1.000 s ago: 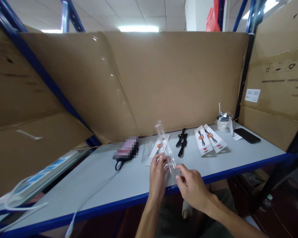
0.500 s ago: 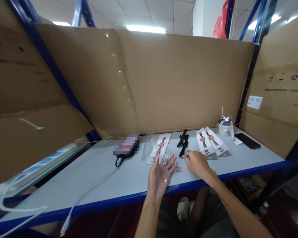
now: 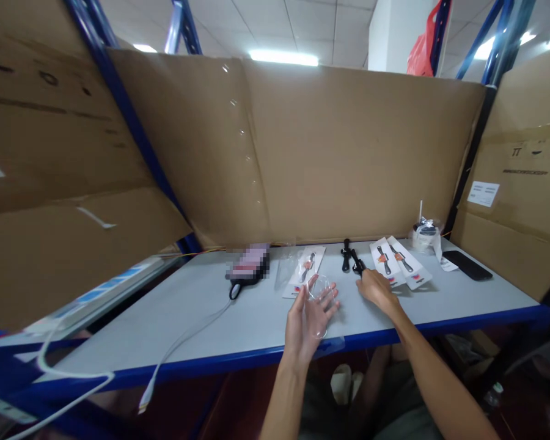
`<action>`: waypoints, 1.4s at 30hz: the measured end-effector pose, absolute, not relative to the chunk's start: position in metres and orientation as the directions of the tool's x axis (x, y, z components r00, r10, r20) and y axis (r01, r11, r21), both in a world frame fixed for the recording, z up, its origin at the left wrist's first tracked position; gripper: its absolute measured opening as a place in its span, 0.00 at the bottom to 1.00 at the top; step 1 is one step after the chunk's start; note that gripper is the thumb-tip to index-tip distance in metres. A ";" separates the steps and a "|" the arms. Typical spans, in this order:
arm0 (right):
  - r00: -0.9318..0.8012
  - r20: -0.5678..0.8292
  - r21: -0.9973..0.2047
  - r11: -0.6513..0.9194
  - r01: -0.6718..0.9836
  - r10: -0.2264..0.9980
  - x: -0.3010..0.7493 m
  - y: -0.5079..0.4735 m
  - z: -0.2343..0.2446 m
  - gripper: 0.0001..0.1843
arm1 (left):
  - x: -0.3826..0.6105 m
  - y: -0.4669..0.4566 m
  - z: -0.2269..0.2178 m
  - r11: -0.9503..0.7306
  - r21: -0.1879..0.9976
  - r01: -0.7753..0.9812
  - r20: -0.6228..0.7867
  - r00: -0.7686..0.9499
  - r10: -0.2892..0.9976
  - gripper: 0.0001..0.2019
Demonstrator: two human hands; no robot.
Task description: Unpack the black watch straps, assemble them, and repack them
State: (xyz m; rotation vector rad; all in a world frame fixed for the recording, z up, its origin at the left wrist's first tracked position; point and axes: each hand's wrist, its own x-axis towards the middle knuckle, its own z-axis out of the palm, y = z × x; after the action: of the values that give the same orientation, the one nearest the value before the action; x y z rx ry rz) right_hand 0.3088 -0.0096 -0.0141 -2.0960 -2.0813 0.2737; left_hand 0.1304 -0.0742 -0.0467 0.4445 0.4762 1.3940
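Note:
My left hand [image 3: 309, 321] is turned palm up above the front of the shelf, its fingers loosely curled. A clear plastic blister shell [image 3: 321, 292] rests in it, between thumb and fingers. My right hand [image 3: 376, 290] is closed on the near handle of a black spokeshave [image 3: 357, 263], which lies at a slant. Just left of that lies a second black spokeshave [image 3: 346, 255], untouched. Behind my left hand is a white printed card [image 3: 315, 260] picturing such a tool, with clear plastic beside it.
Two more printed cards [image 3: 410, 272] lie right of my right hand. Farther right are a black phone [image 3: 467, 266] and a plastic-wrapped cup [image 3: 425, 235]. At left lies a blurred-screen device [image 3: 245, 272] with a white cable [image 3: 187, 333]. Cardboard walls [image 3: 348, 159] enclose the shelf.
My right hand has reached forward and closed on one spokeshave, which now lies apart from the other and at a different angle. The view has swung a little left.

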 end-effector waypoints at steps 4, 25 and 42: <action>0.047 0.023 -0.277 -0.038 0.960 0.999 0.329 -0.025 -0.019 0.15 | 0.131 -0.073 -0.048 0.130 0.577 -0.807 -0.048 0.125 0.991 0.27; -0.455 0.203 0.047 0.455 0.889 0.867 0.253 -0.116 0.020 0.29 | 0.142 -0.061 -0.057 0.187 0.513 -0.838 -0.138 0.135 0.981 0.25; -0.265 0.272 -0.656 0.380 0.652 0.925 0.299 -0.052 0.014 0.17 | 0.146 -0.066 -0.044 0.196 0.394 -0.898 -0.261 0.095 0.961 0.19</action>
State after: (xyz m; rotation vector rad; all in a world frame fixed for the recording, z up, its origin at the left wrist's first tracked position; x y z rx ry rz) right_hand 0.2989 -0.0520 0.0140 -1.3522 -2.0143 0.5592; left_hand 0.1461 -0.0655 -0.0436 0.1468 0.5140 1.3851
